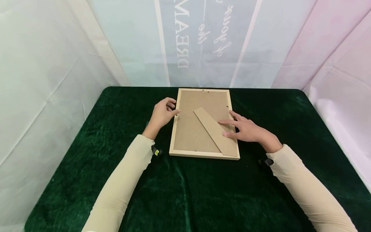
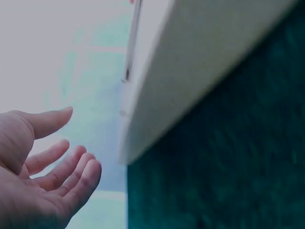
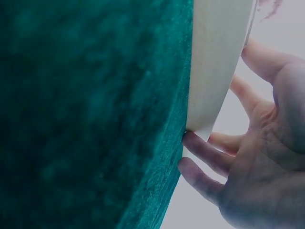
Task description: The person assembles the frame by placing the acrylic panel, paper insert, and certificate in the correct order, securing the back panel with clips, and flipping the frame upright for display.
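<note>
A light wooden picture frame lies face down, showing its brown backing board. Slanting across the board is a flat easel stand. My left hand is beside the frame's left edge, fingers loosely bent; in the left wrist view that hand appears apart from the frame's side. On the right, my right hand rests over the frame's edge, thumb and index finger extended onto the stand's area. From the right wrist view, other fingers of this hand touch the frame's side.
Dark green velvety cloth covers the table beneath the frame. Behind its far edge hangs a pale blue backdrop with white lettering. White sheeting hangs at the left and pinkish sheeting at the right.
</note>
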